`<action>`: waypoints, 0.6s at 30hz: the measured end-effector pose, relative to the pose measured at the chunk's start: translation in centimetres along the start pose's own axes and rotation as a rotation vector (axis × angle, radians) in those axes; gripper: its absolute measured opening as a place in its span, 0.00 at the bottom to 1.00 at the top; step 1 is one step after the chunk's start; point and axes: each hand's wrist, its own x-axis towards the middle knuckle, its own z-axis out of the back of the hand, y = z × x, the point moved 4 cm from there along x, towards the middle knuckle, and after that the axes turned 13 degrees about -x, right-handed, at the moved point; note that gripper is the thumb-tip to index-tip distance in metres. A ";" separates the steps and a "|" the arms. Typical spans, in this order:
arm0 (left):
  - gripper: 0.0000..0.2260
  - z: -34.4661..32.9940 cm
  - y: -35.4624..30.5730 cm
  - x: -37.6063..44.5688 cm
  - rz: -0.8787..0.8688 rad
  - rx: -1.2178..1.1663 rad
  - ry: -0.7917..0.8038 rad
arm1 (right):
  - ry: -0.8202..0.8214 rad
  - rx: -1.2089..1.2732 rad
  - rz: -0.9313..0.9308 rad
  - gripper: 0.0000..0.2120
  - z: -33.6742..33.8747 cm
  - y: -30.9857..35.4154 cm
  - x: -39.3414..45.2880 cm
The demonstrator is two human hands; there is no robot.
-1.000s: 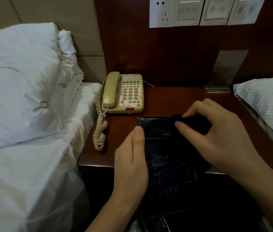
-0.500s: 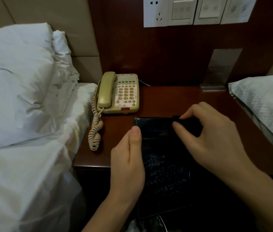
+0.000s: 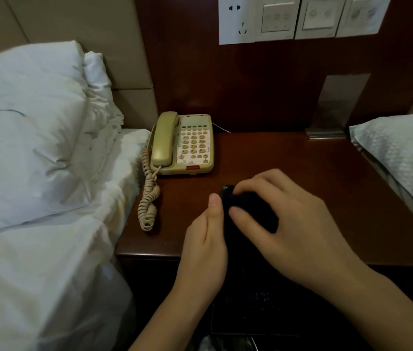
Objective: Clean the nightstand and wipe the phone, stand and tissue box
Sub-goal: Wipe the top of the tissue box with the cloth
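Note:
A black leather-look tissue box (image 3: 251, 312) stands tilted at the front edge of the dark wooden nightstand (image 3: 289, 158), its lower part hanging below the edge. My left hand (image 3: 205, 249) holds the box's left side, thumb straight along it. My right hand (image 3: 301, 224) is curled over a dark cloth (image 3: 251, 206) pressed on the box's top end. A beige corded phone (image 3: 187, 145) sits at the back left. A metal stand (image 3: 337, 105) leans against the back panel at the right.
The phone's coiled cord (image 3: 148, 198) trails down the nightstand's left side. White bedding (image 3: 23, 135) borders the left edge and a white pillow (image 3: 403, 153) overlaps the right edge. A socket and switches (image 3: 296, 16) are on the wall panel above.
My right hand has slid the cloth leftward across the box's top end, close to my left thumb. The box's top face is now mostly covered by my hands.

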 end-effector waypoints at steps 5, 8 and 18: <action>0.21 0.3 -0.2 -0.1 -0.083 0.039 0.000 | -0.037 0.030 0.025 0.14 0.1 0.5 0.4; 0.20 0.2 -0.3 -0.4 -0.098 0.004 0.019 | -0.121 0.046 -0.046 0.12 0.5 0.3 0.5; 0.20 0.6 -1.0 -0.7 -0.179 0.043 -0.025 | -0.126 0.032 -0.030 0.13 0.5 1.2 0.4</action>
